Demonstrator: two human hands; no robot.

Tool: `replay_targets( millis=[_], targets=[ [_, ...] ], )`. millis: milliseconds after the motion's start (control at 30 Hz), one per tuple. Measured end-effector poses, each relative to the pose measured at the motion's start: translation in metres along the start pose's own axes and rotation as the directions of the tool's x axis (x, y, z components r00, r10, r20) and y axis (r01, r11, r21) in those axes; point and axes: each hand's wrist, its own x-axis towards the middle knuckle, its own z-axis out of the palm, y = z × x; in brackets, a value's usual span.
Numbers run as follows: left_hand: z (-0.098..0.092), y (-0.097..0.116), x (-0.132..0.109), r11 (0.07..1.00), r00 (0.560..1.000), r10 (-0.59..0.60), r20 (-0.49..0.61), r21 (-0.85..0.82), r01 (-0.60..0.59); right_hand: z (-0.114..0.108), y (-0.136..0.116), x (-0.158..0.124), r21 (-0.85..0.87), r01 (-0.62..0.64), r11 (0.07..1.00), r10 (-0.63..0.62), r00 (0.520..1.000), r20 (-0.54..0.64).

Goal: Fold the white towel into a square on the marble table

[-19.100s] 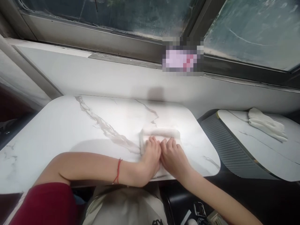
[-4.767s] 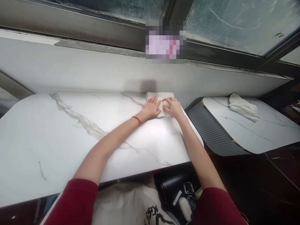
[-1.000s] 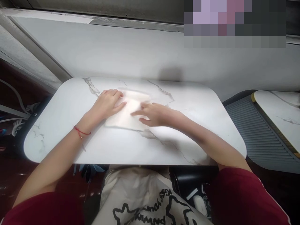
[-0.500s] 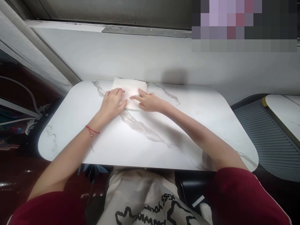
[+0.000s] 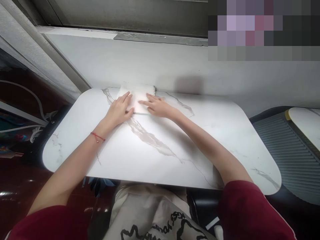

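Observation:
A flat white folded piece [image 5: 137,90], soft cloth or tissue paper, lies against the wall at the table's far edge. Its right edge looks ruffled, and I cannot tell how many layers it has. On its left side my left hand [image 5: 119,108] rests with fingers stretched out, the thumb along the front edge. My right hand [image 5: 160,106] lies on the right side, fingers extended and pointing left. Both hands touch the piece from above without gripping it, and they hide its front corners.
The white marble-patterned table [image 5: 155,166] has rounded corners and meets a white wall [image 5: 140,61] at the back. A grey ribbed seat [image 5: 282,146] and another tabletop [image 5: 306,123] stand at the right. Cables [image 5: 37,100] hang at the left.
The view has shifted slightly. My left fingers have straightened and slid a little up the white piece, while the right hand stays at its right side. The ruffled right edge shows more plainly.

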Motion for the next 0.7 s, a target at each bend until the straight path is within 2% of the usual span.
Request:
replay_targets(
  millis=[100, 267, 367, 433, 500, 600, 667, 700],
  targets=[
    [-0.004, 0.002, 0.002, 1.0, 1.0, 0.018, -0.007, -0.02, -0.018, -0.017, -0.015, -0.009, -0.058, 0.003, 0.998, 0.001, 0.998, 0.061],
    [-0.02, 0.008, 0.003, 0.99, 0.997, 0.014, 0.069, -0.141, -0.004, -0.055, -0.051, -0.034, -0.046, 0.023, 0.999, -0.012, 0.972, 0.234],
    [-0.032, 0.013, -0.001, 0.964, 0.986, 0.003, 0.165, -0.264, 0.041, -0.069, -0.071, -0.05, 0.006, 0.059, 0.998, -0.058, 0.946, 0.319],
    [-0.041, 0.016, -0.005, 0.932, 0.957, 0.027, 0.29, -0.352, 0.081, -0.074, -0.083, -0.059, 0.043, 0.104, 0.994, -0.113, 0.923, 0.367],
    [-0.049, 0.018, -0.009, 0.891, 0.887, 0.055, 0.459, -0.423, 0.163, -0.076, -0.094, -0.066, 0.07, 0.176, 0.982, -0.189, 0.892, 0.41],
    [-0.059, 0.017, -0.013, 0.852, 0.71, 0.047, 0.702, -0.4, 0.339, -0.077, -0.113, -0.076, 0.084, 0.302, 0.95, -0.306, 0.837, 0.453],
    [-0.065, 0.014, -0.014, 0.85, 0.596, 0.004, 0.803, -0.317, 0.422, -0.075, -0.127, -0.084, 0.095, 0.376, 0.922, -0.376, 0.804, 0.461],
    [-0.068, 0.011, -0.014, 0.854, 0.552, -0.02, 0.834, -0.273, 0.443, -0.073, -0.134, -0.087, 0.098, 0.41, 0.907, -0.406, 0.787, 0.464]
  ],
)
